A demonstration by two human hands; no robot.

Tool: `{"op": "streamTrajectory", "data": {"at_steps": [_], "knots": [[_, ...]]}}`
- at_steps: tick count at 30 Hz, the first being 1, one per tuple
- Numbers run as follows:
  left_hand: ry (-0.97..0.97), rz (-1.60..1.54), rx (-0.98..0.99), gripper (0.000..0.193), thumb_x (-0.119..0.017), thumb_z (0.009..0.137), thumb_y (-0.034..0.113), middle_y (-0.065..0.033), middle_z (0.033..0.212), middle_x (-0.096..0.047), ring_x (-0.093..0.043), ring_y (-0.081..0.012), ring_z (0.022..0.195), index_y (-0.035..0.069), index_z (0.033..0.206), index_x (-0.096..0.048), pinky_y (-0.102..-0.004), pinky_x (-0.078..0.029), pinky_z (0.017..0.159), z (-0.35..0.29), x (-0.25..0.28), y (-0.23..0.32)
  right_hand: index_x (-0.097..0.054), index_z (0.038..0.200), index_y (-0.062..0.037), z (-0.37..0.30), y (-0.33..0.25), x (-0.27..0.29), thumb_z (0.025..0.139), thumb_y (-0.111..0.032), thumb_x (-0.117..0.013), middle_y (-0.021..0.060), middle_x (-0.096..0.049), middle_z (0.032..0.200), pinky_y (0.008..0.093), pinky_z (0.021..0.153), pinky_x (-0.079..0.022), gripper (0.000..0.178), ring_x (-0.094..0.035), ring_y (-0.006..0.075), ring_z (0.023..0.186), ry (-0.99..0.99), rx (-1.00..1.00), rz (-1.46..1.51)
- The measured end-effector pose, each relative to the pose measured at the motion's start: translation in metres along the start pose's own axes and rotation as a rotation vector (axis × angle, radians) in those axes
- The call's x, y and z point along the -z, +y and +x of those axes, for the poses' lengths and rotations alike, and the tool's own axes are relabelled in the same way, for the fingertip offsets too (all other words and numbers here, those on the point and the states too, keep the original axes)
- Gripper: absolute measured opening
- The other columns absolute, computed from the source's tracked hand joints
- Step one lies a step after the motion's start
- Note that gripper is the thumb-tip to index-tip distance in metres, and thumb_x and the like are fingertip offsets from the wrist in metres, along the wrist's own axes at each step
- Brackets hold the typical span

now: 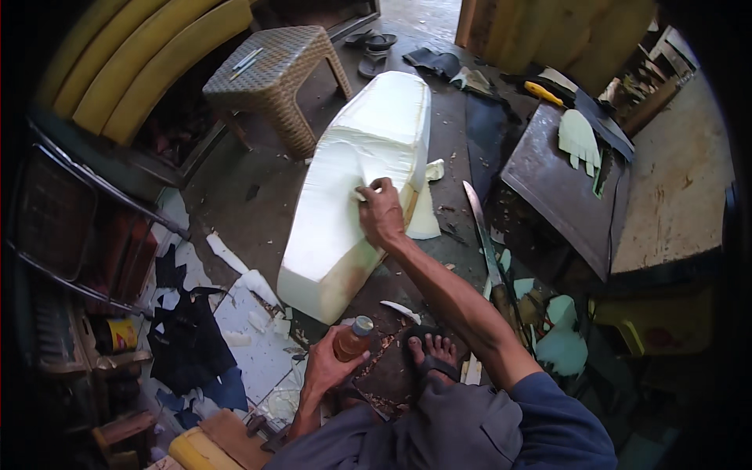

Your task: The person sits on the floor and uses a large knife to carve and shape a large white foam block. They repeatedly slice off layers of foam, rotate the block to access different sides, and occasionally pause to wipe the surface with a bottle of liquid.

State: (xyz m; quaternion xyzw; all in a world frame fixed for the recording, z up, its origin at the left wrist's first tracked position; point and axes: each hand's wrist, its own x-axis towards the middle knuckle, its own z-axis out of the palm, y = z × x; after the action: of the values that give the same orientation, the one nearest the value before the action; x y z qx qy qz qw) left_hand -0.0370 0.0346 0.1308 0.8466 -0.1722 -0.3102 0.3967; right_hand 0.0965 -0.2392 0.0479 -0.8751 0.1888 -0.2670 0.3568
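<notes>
A long white foam block (321, 204), shaped like a motorcycle seat, lies on the floor in front of me. My right hand (381, 213) is over its middle, with the fingers pinched together round a small pale scrap (359, 194) whose kind I cannot make out. Wrapped in my left hand (323, 370), close to my knees, is a small bottle (352, 340) of amber-brown liquid, held upright. The near side of the foam has a yellowish, stained patch. A thin piece of foam (424, 215) sticks out beside its right edge.
A long knife (480, 227) lies right of the foam. Beyond it is a dark board (560, 188) bearing a pale foam offcut (578, 137) and a yellow-handled tool (544, 94). A woven-pattern stool (274, 74) stands far left. Black cloth (192, 337) and foam scraps litter the left floor.
</notes>
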Motion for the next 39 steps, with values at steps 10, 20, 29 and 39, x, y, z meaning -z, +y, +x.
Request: {"op": "streamTrajectory", "data": {"at_steps": [10,20,29,39], "knots": [[-0.013,0.037,-0.002,0.063,-0.091,0.074,0.034,-0.0162,0.115,-0.073,-0.071,-0.0338,0.110,0.008,0.125,-0.062,-0.0425,-0.056,0.094,0.000,-0.008,0.004,-0.074,0.115,-0.0070,-0.005,-0.001,0.019,0.089,-0.017,-0.068,0.0175,-0.069,0.099,0.0460,0.087,-0.052,0.029,-0.066,0.0347,0.094,0.196,-0.002,-0.198],[0.167,0.018,-0.028,0.055,-0.091,0.073,0.028,-0.0153,0.103,-0.076,-0.076,-0.0308,0.097,0.006,0.118,-0.066,-0.0381,-0.060,0.085,-0.007,0.008,0.011,-0.073,0.116,-0.0060,-0.051,-0.027,0.084,0.094,-0.021,-0.068,0.0179,-0.072,0.107,0.0377,0.084,-0.054,0.026,-0.070,0.0288,0.097,-0.350,-0.367,0.567],[0.280,0.090,-0.033,0.050,-0.090,0.069,0.026,-0.0161,0.095,-0.077,-0.077,-0.0292,0.089,0.005,0.110,-0.070,-0.0383,-0.061,0.078,0.002,0.015,0.020,-0.072,0.122,-0.0061,-0.100,-0.056,0.137,0.091,-0.016,-0.068,0.0175,-0.068,0.113,0.0454,0.097,-0.050,0.032,-0.063,0.0371,0.109,-0.784,0.059,0.403],[0.271,0.367,0.162,0.048,-0.089,0.069,0.031,-0.0201,0.090,-0.075,-0.075,-0.0381,0.088,0.006,0.106,-0.070,-0.0435,-0.059,0.075,0.004,0.015,0.042,-0.069,0.115,-0.0050,-0.107,-0.048,0.135,0.095,-0.017,-0.067,0.0144,-0.065,0.107,0.0403,0.093,-0.049,0.024,-0.062,0.0285,0.102,-0.911,-0.221,0.675]]}}
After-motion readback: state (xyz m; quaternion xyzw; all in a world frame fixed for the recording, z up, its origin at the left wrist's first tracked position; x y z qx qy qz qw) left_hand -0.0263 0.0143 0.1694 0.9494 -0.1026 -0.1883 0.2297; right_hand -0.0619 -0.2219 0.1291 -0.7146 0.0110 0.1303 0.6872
